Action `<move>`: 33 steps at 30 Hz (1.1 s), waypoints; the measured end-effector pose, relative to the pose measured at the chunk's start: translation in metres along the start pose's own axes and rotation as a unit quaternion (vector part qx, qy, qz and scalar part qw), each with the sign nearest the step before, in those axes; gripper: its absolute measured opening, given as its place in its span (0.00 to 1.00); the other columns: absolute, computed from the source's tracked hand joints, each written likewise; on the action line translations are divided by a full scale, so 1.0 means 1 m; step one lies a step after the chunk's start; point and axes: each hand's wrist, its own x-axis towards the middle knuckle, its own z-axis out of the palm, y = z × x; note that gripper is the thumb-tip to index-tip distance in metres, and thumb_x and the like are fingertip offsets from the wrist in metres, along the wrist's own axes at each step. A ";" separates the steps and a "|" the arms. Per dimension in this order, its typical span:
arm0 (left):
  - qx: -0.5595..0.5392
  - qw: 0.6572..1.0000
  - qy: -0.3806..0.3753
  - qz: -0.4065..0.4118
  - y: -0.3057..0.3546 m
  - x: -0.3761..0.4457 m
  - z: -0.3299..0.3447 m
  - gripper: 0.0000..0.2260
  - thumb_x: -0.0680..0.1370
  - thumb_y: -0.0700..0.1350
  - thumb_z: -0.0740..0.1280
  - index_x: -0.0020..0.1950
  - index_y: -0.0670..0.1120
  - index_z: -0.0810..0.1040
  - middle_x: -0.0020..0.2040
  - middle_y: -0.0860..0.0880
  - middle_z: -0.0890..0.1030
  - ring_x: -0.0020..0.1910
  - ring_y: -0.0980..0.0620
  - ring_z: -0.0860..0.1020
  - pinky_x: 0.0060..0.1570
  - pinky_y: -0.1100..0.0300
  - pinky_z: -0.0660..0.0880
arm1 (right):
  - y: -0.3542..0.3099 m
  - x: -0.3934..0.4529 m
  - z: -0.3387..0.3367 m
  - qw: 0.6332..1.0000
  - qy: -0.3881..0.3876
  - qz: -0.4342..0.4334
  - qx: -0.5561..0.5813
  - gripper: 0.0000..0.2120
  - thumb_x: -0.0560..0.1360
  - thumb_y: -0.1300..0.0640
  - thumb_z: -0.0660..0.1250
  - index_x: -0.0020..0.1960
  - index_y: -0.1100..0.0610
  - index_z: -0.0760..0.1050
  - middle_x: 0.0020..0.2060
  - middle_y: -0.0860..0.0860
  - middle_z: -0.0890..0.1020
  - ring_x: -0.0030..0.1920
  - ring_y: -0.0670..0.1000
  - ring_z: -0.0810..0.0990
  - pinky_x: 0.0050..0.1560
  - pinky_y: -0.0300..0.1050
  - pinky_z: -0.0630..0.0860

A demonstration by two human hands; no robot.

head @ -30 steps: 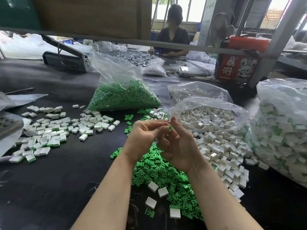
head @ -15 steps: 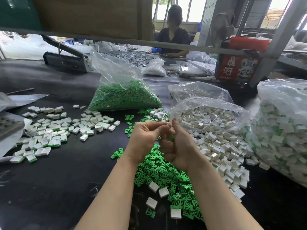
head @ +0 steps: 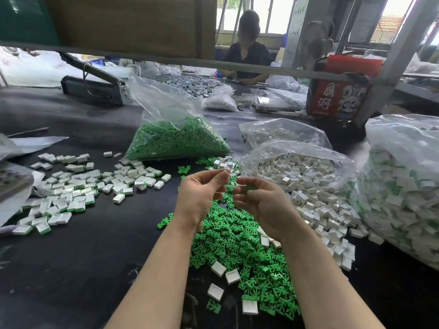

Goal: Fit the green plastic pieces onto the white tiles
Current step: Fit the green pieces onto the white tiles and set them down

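Black table holds piles; right hand pinches 1 green piece, left hand curls, tile unclear; next, press them together

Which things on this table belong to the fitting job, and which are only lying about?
For the job:
- loose green pieces
- bag of white tiles
- finished tiles
- left hand; right hand, pinching a green piece

Lying about:
- red box
- grey sealing machine
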 end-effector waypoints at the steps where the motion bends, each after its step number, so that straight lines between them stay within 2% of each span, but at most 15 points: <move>1: -0.005 1.000 0.001 0.000 0.000 0.000 0.000 0.10 0.66 0.50 0.75 0.44 0.47 0.85 0.38 0.50 0.85 0.34 0.58 0.79 0.34 0.66 0.75 | -0.001 -0.001 0.001 1.000 -0.012 -0.015 0.001 0.15 0.79 0.74 0.52 0.57 0.66 0.74 0.41 0.59 0.80 0.38 0.52 0.80 0.43 0.42 0.81; 4: -0.027 1.000 0.003 0.004 0.000 0.002 -0.001 0.12 0.65 0.50 0.74 0.46 0.47 0.85 0.37 0.49 0.85 0.33 0.57 0.79 0.34 0.66 0.76 | -0.002 -0.003 0.003 0.998 -0.041 -0.044 0.005 0.15 0.81 0.70 0.54 0.61 0.63 0.75 0.43 0.57 0.83 0.39 0.50 0.80 0.43 0.42 0.81; 8: -0.035 0.999 0.013 0.005 0.000 0.003 -0.002 0.13 0.66 0.49 0.75 0.48 0.46 0.83 0.38 0.49 0.85 0.35 0.56 0.80 0.35 0.65 0.77 | -0.003 -0.005 0.004 0.996 -0.038 -0.079 -0.006 0.17 0.80 0.72 0.54 0.62 0.61 0.73 0.40 0.55 0.84 0.36 0.50 0.79 0.38 0.43 0.76; 12: -0.039 0.999 -0.004 0.014 0.001 0.002 -0.002 0.13 0.65 0.48 0.76 0.46 0.46 0.83 0.39 0.48 0.85 0.37 0.54 0.81 0.38 0.65 0.78 | -0.003 -0.005 0.003 0.994 -0.018 -0.105 0.000 0.09 0.80 0.72 0.53 0.55 0.60 0.64 0.38 0.57 0.84 0.35 0.53 0.77 0.37 0.47 0.70; 16: -0.051 0.998 -0.016 0.014 0.001 0.002 -0.001 0.10 0.66 0.44 0.75 0.46 0.44 0.83 0.39 0.48 0.85 0.37 0.54 0.82 0.39 0.65 0.78 | -0.002 -0.005 0.002 0.991 0.013 -0.131 -0.012 0.06 0.79 0.70 0.59 0.50 0.61 0.70 0.37 0.55 0.83 0.37 0.52 0.77 0.41 0.48 0.72; 20: -0.054 0.998 -0.028 0.013 0.003 0.001 0.000 0.09 0.66 0.43 0.75 0.45 0.45 0.85 0.40 0.47 0.86 0.38 0.53 0.82 0.41 0.64 0.80 | -0.003 -0.005 0.001 0.985 0.049 -0.164 -0.017 0.05 0.77 0.68 0.65 0.50 0.60 0.76 0.40 0.54 0.81 0.40 0.50 0.79 0.38 0.41 0.76; 23: -0.033 0.999 -0.035 0.021 0.002 0.000 0.002 0.10 0.66 0.43 0.75 0.45 0.45 0.84 0.41 0.46 0.86 0.39 0.52 0.82 0.42 0.63 0.80 | -0.003 -0.005 0.001 0.978 0.069 -0.194 -0.038 0.06 0.75 0.67 0.68 0.48 0.59 0.79 0.40 0.51 0.82 0.40 0.48 0.79 0.38 0.39 0.77; 33: 0.022 0.997 -0.056 0.051 0.002 -0.002 0.004 0.09 0.68 0.44 0.76 0.46 0.44 0.84 0.40 0.45 0.85 0.38 0.51 0.82 0.41 0.63 0.79 | 0.002 -0.005 0.004 0.954 0.075 -0.266 -0.112 0.06 0.75 0.67 0.69 0.49 0.58 0.81 0.40 0.49 0.84 0.40 0.43 0.82 0.40 0.34 0.76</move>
